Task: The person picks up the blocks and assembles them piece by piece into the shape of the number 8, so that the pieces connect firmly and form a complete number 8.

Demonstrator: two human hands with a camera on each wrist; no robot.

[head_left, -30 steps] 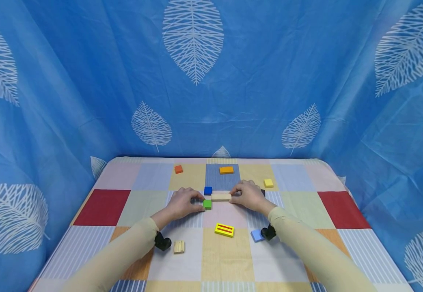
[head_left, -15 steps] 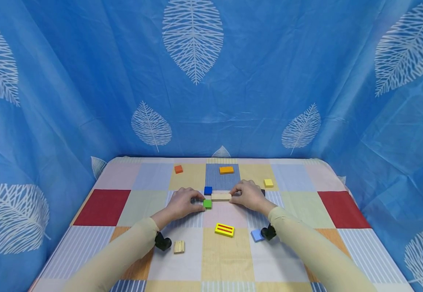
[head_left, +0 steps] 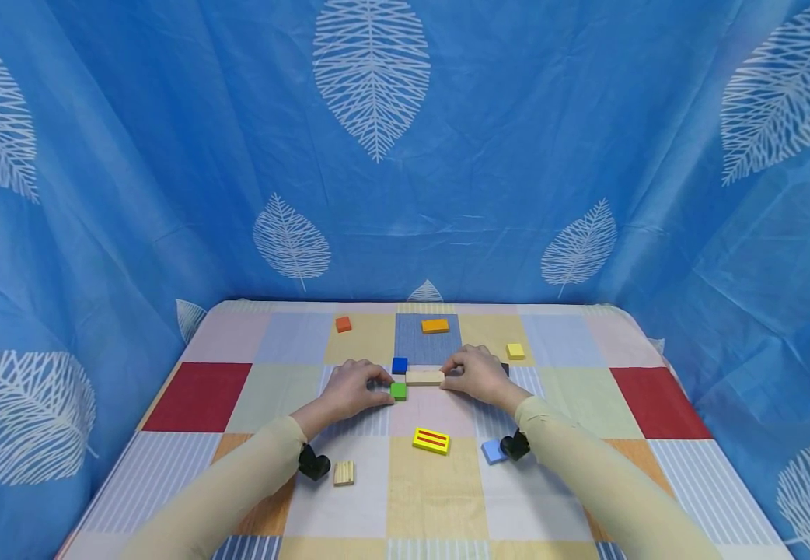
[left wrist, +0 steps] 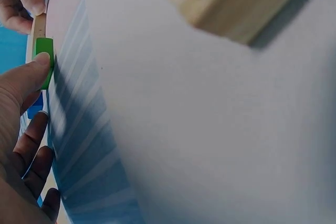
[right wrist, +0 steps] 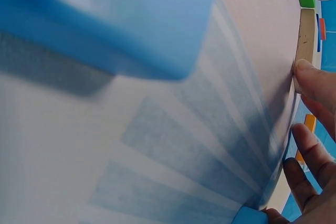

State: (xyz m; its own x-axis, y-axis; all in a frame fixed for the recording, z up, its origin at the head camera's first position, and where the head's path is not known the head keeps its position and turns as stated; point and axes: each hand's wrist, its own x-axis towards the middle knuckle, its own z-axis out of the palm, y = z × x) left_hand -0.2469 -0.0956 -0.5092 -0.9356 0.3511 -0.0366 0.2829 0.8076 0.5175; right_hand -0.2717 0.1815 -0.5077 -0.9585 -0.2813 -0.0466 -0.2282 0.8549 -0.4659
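In the head view, my left hand (head_left: 356, 389) pinches a small green block (head_left: 398, 391) at mid-table. Its thumb (left wrist: 37, 72) lies on the block's near side in the left wrist view, with the other fingers bent loosely behind. My right hand (head_left: 477, 375) holds the right end of a long plain wooden block (head_left: 424, 378) between thumb and index finger. The left end of that block meets the green block at its back right corner. Just behind the two sits a dark blue block (head_left: 399, 365). A dark block (head_left: 504, 370) is partly hidden behind my right hand.
Farther back lie a red-orange block (head_left: 343, 324), an orange block (head_left: 435, 327) and a yellow block (head_left: 514, 351). Closer are a yellow block with red stripes (head_left: 431, 441), a light blue block (head_left: 494, 452) by my right wrist, and a wooden square block (head_left: 343, 474) by my left wrist.
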